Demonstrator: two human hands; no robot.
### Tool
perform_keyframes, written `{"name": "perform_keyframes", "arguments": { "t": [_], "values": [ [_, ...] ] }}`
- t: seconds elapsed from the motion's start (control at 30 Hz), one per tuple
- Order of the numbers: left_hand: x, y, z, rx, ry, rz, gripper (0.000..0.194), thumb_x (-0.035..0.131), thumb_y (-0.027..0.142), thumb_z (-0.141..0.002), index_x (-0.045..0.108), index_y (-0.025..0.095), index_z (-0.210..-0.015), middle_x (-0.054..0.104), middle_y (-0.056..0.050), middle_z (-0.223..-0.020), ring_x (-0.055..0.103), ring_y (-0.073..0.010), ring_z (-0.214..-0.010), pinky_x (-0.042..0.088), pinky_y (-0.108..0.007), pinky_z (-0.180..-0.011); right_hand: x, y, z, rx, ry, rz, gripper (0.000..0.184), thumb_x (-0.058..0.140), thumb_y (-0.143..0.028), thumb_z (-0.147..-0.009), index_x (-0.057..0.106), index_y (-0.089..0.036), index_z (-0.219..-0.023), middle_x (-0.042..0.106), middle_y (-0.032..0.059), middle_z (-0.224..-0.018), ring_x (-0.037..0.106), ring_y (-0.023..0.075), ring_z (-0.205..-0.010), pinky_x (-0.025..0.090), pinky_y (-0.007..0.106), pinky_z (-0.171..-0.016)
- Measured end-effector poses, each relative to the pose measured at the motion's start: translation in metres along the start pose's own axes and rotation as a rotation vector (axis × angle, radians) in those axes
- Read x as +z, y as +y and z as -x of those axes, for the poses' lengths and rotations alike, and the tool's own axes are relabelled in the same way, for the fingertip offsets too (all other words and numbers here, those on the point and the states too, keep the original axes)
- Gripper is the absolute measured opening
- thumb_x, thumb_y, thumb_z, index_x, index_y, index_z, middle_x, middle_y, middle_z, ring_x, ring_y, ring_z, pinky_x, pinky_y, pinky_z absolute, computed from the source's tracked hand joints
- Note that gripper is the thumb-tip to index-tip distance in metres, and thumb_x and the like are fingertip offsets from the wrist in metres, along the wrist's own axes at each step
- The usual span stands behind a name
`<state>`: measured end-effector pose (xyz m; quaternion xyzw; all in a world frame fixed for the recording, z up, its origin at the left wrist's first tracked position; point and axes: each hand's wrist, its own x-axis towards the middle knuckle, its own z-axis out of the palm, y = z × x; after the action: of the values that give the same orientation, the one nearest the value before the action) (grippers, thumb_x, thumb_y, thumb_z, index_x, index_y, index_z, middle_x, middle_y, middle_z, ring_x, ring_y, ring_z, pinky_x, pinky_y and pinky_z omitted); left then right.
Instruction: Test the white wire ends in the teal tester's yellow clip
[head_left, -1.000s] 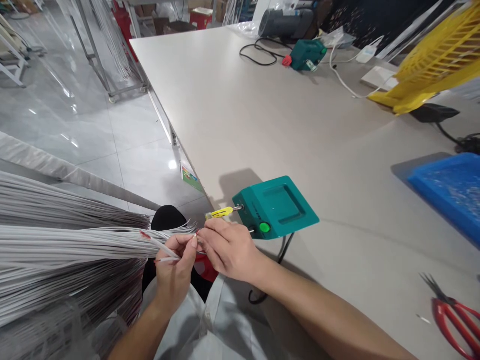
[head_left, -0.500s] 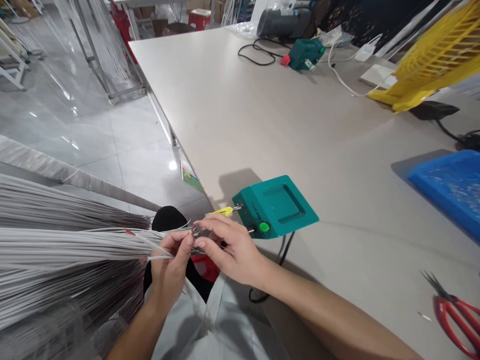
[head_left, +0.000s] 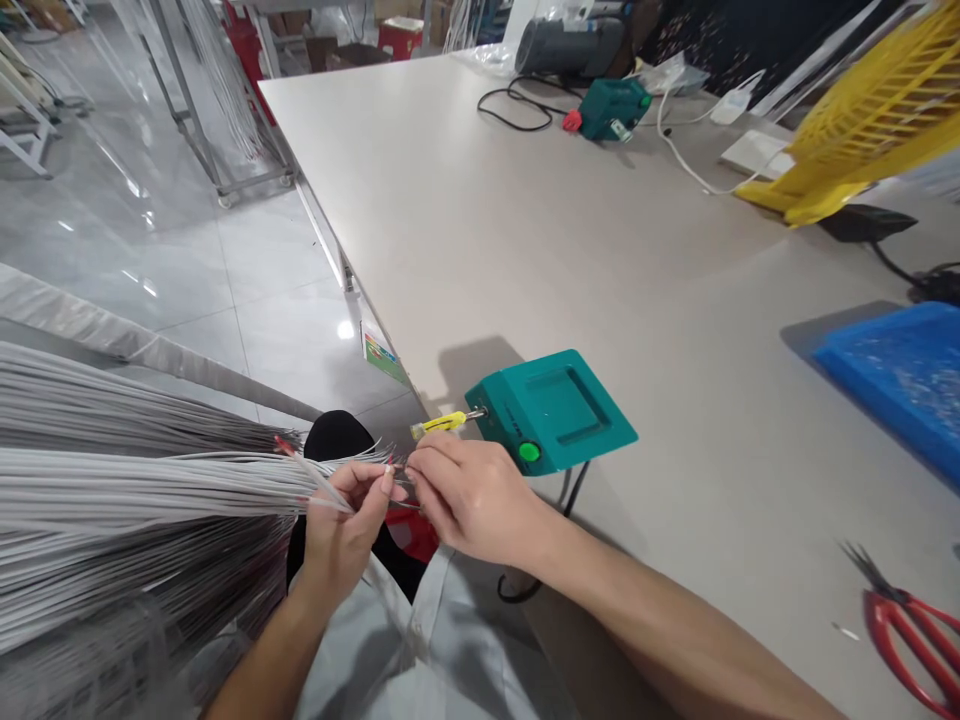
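Observation:
My left hand (head_left: 346, 520) is closed around the end of a white cable (head_left: 322, 484), pinching it between thumb and fingers. The cable's red-tipped far end sticks up to the left of that hand. My right hand (head_left: 472, 495) is pinched at the thin wire ends just beyond the left fingertips; the fingers hide most of them. A thick bundle of white cables (head_left: 150, 485) stretches to the left. Just past my right hand, on the table, stands a teal box (head_left: 574, 400) with a green button (head_left: 529, 452) and a yellow-handled screwdriver-like tool (head_left: 442, 424) at its side.
Red-handled scissors (head_left: 911, 640) lie on the table (head_left: 600, 250) at the right, below a blue tray (head_left: 900, 370). A yellow fan (head_left: 870, 120), a second teal box (head_left: 611, 108) and a grey motor (head_left: 566, 45) stand farther back.
My right hand has turned and its fingers have closed into a tighter pinch, slightly to the right of the left fingertips. The cable's red tip has shifted up and right.

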<state>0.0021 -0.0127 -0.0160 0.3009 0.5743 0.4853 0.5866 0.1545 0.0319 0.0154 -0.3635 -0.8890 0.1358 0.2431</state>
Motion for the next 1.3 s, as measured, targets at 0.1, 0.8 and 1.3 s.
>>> {"name": "perform_keyframes", "arguments": {
  "t": [0.1,0.8,1.3],
  "values": [
    [0.001,0.004,-0.002,0.005,0.026,0.072,0.025,0.064,0.028,-0.075,0.059,0.017,-0.097,0.063,0.001,-0.063,0.035,-0.003,-0.039,0.025,-0.016,-0.038,-0.012,0.004,-0.003,0.028,0.162,0.022,0.017,0.042,-0.016,-0.085,0.059,-0.015,-0.085,0.064,0.0075,-0.082,0.058,0.0155,-0.076,0.046,0.026,-0.065],
    [0.02,0.001,-0.019,0.041,-0.097,0.082,0.048,0.062,0.03,-0.075,0.052,0.013,-0.119,0.067,-0.004,-0.069,0.033,-0.0033,-0.039,0.024,-0.019,-0.037,-0.024,0.036,-0.02,-0.067,-0.206,0.33,0.031,0.045,0.006,-0.069,0.062,-0.02,-0.064,0.061,0.0062,-0.06,0.057,0.0265,-0.083,0.026,0.056,-0.103],
    [0.025,-0.006,-0.023,0.018,-0.074,-0.024,0.054,0.061,0.03,-0.076,0.05,0.013,-0.126,0.067,-0.005,-0.07,0.03,-0.0028,-0.04,0.025,-0.019,-0.038,-0.021,0.045,-0.019,-0.142,-0.317,0.551,0.024,0.046,-0.001,-0.07,0.061,-0.019,-0.066,0.061,0.0054,-0.058,0.058,0.023,-0.07,0.031,0.056,-0.098]
  ]
}}
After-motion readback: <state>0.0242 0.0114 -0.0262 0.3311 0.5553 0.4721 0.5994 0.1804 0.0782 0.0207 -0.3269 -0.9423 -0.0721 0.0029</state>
